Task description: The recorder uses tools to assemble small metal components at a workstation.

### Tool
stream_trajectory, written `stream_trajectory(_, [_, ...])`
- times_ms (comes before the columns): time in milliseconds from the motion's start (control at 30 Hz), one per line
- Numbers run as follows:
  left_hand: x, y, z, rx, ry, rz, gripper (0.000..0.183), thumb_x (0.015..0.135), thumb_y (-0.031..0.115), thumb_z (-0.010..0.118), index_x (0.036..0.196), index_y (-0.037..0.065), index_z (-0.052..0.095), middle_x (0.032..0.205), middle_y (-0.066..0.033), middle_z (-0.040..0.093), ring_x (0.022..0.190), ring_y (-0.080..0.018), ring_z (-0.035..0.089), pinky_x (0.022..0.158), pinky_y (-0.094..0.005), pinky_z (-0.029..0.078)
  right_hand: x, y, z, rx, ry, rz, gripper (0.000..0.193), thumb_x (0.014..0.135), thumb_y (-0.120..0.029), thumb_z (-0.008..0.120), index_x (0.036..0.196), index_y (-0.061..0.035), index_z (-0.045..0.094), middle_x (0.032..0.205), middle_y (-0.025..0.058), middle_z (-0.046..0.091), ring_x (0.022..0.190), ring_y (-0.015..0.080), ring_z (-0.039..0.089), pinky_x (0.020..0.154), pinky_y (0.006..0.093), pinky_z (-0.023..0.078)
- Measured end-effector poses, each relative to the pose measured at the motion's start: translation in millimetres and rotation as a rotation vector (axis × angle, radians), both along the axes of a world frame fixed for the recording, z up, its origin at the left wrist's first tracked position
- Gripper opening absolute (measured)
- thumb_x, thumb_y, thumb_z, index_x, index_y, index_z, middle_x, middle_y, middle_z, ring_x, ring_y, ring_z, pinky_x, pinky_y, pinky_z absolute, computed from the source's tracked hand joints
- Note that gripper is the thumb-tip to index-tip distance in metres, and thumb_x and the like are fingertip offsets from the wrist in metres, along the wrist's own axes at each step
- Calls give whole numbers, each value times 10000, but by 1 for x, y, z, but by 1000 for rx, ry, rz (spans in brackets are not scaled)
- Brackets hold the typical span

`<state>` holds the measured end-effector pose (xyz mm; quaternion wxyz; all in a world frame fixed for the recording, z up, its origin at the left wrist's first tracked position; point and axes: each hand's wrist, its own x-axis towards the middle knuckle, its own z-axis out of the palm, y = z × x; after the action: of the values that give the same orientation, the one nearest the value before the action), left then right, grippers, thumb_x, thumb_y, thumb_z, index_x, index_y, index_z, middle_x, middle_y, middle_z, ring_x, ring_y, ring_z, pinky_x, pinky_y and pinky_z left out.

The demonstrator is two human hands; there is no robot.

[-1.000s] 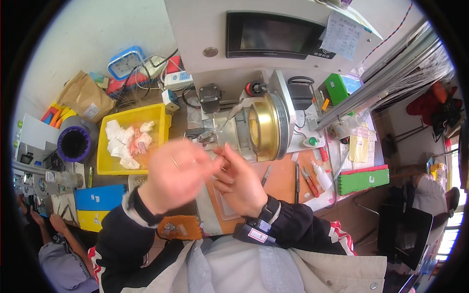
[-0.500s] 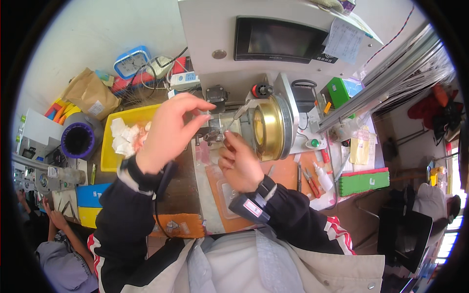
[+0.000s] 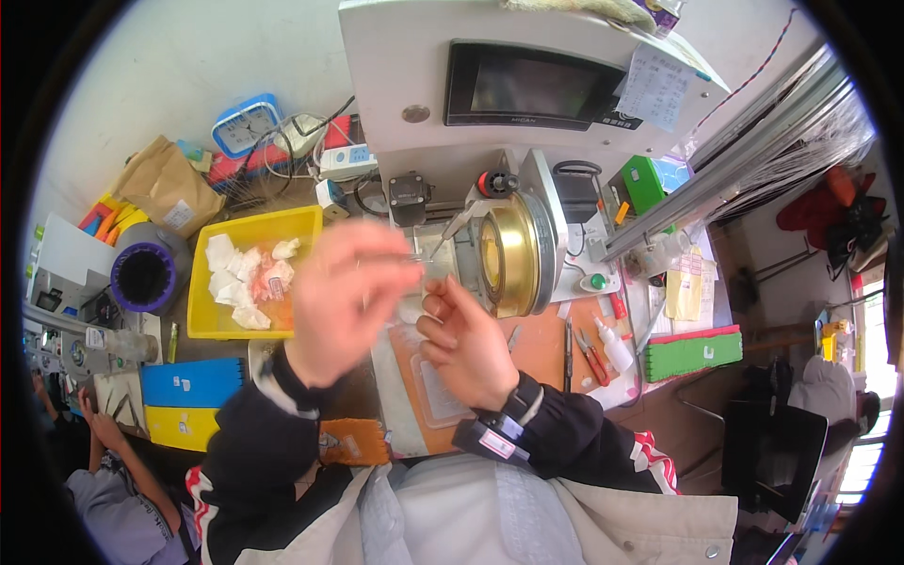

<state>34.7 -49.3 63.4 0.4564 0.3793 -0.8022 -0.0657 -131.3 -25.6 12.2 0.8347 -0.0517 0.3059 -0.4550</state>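
Observation:
My left hand is smeared by motion in front of the machine, with thumb and fingers drawn together. A thin grey sliver pokes out at its fingertips; its kind is too blurred to name. Close to it, my right hand is closed in a pinch, fingertips up; whatever it pinches is too small to make out. Just beyond both hands, a slim metal arm slants down from the machine. Right of the fingertips stands a brass-coloured wheel on the machine's side.
The grey machine carries a dark screen. At left is a yellow tray with crumpled tissue. An orange mat bears pliers and a white bottle. A green block lies at right. Another person's arm shows far left.
My left hand has moved down and slightly right, its fingers drawing closer together. My right hand has shifted slightly right and down. The whole view has tilted a little.

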Motion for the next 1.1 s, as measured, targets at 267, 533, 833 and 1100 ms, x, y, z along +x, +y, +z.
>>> stream_trajectory(267, [-17,29,-33,-137,25,111,343,688,54,685,1010,151,750,1153,-51,661,1067,-304,612,879,-424,472,-13,12,9,-173,76,128,99,1001,-205,527,958,-115,524,694,-76,406,554,19,304,486,194,236])
stream_trajectory(533, [-12,19,-66,-200,-131,156,201,720,110,682,903,161,747,1030,33,716,1162,-229,583,1058,-462,339,-58,41,-2,-692,703,336,67,992,-133,546,987,-67,548,749,-61,498,614,55,482,535,220,390])
stream_trajectory(833, [-16,22,-64,-138,74,-35,177,756,2,704,889,113,667,827,-16,698,1067,-272,653,991,-466,419,-78,42,-20,-1665,1896,484,359,717,-106,625,1076,-117,650,899,8,623,812,201,620,686,335,509])
stream_trajectory(1100, [-15,26,-67,-161,53,67,164,781,-28,665,897,89,670,900,-106,674,1099,-323,631,997,-485,414,-70,36,-35,-1682,1912,383,343,716,-95,627,1057,-117,659,897,8,628,863,217,597,728,338,501])
